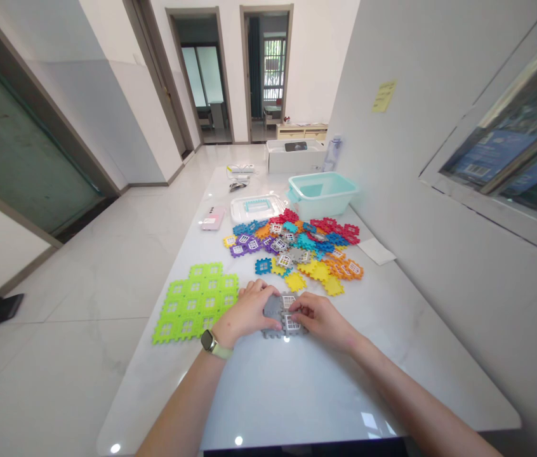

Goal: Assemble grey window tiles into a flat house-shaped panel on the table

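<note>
A small block of joined grey interlocking tiles (273, 307) lies flat on the table in front of me. Two of its tiles, on the right side, bear white window grids (291, 322). My left hand (252, 309) grips the block's left part, thumb at the near side and fingers at the far side. From the right, my right hand (318, 315) has its bent fingers and thumb closed on the windowed tiles' edge; the fingertips partly cover them. Left of my left hand lies a stepped sheet of joined lime green window tiles (195, 303), its right edge partly hidden by that hand.
Beyond my hands spreads a heap of mixed tiles, with purple (245, 245), yellow (320, 271) and orange (344, 268) ones. Behind it stand a teal tub (323, 206), its clear lid (236, 209) and a white box (275, 160). A pink phone (212, 219) lies near the left edge; a wall borders the right.
</note>
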`<act>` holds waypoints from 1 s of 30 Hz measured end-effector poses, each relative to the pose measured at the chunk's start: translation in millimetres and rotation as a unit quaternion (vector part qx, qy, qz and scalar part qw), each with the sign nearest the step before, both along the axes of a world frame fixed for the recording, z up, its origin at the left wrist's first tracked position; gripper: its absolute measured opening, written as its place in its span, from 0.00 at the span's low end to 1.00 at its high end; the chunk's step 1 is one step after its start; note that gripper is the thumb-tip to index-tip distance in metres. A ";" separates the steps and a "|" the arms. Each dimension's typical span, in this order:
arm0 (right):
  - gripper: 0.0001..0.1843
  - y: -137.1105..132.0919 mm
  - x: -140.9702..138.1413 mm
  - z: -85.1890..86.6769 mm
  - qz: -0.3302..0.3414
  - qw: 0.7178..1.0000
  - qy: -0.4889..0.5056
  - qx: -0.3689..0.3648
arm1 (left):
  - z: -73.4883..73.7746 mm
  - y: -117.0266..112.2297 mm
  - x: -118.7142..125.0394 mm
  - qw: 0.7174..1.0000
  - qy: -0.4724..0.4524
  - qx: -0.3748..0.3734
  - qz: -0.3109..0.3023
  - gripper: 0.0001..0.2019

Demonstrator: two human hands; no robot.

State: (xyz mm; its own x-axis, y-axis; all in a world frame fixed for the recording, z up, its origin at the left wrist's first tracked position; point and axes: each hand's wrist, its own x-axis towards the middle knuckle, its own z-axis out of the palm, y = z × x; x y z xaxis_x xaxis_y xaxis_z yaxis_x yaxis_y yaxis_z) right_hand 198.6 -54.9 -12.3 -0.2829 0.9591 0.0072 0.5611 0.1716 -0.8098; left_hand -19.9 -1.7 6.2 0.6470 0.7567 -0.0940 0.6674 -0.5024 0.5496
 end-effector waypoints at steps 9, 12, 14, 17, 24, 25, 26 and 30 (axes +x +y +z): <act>0.09 -9.4 -4.0 1.6 0.023 0.985 -0.126 0.119 | 5.9 0.0 6.3 0.996 -0.059 0.027 -0.066 0.23; 0.10 -9.7 -4.7 1.5 0.026 0.987 -0.117 0.105 | 3.0 -0.2 7.7 0.988 -0.078 0.023 -0.128 0.16; 0.10 -9.1 -5.3 1.5 0.027 0.989 -0.113 0.095 | 0.7 -2.4 6.3 0.985 -0.077 0.032 -0.153 0.12; 0.07 -8.6 -6.9 1.2 0.009 0.989 -0.124 0.077 | 0.3 -9.0 1.9 0.980 -0.071 0.066 -0.173 0.09; 0.07 -9.9 -11.6 1.4 -0.055 0.984 -0.166 0.038 | -3.4 -19.7 -1.6 0.984 -0.100 0.073 -0.126 0.13; 0.07 -9.1 -10.5 2.2 -0.055 0.985 -0.163 0.033 | -6.0 -19.9 0.1 0.986 -0.105 0.070 -0.110 0.12; 0.07 -8.1 -8.8 3.4 -0.050 0.986 -0.156 0.026 | -8.8 -20.0 2.3 0.988 -0.108 0.066 -0.093 0.11; 0.06 -3.7 1.0 10.7 -0.002 0.994 -0.107 -0.010 | -17.3 -19.6 12.0 0.993 -0.104 0.037 -0.038 0.18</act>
State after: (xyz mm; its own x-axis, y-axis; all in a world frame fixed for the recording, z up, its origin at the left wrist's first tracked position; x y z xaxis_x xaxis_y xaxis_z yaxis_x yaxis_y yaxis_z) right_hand 199.6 -58.6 -1.7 -0.2716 0.9597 -0.0720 0.7217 0.1536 -0.6749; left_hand -7.9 -21.3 -11.1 0.7021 0.7049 0.1014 0.5024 -0.5912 0.6309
